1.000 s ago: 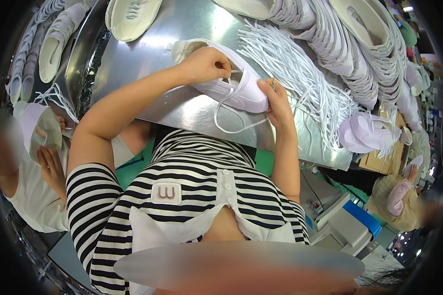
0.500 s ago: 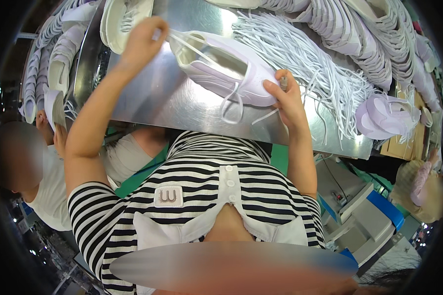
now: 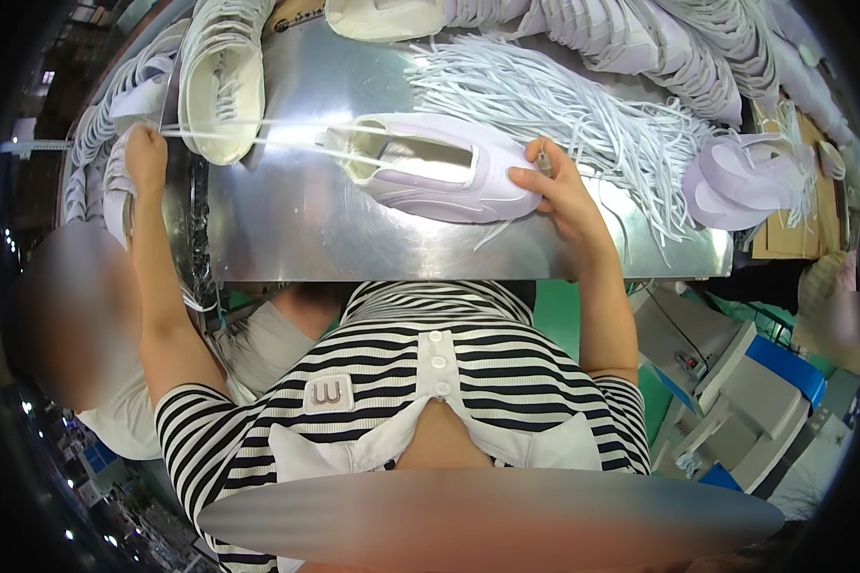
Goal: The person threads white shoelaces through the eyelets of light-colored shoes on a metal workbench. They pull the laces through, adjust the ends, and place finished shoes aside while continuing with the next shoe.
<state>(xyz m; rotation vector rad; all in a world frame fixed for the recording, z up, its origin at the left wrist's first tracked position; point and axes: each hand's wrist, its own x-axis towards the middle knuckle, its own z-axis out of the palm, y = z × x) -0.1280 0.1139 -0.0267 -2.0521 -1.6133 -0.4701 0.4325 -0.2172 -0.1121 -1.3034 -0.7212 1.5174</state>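
Note:
A pale lilac shoe upper (image 3: 440, 196) lies on its side over the metal table, its opening facing me. My right hand (image 3: 556, 186) grips it at the toe end, thumb on top; a small metallic thing shows by the fingers. Out at the far left, my left hand (image 3: 146, 158) is closed in a fist around a white shoelace (image 3: 258, 129). The lace runs taut in two strands from that fist across to the upper's opening. A short lace end (image 3: 492, 234) sticks out below the upper.
The metal table (image 3: 296, 234) carries a heap of white laces (image 3: 554, 105). Rows of nested uppers (image 3: 621, 48) line its back. A cream upper (image 3: 222, 95) lies at the left, lilac uppers (image 3: 745, 181) at the right. A co-worker (image 3: 115, 382) sits close at my left.
My left hand has swung far out to the left, drawing the lace long and straight. The loop hanging at the upper's near side is gone. My right hand keeps its hold.

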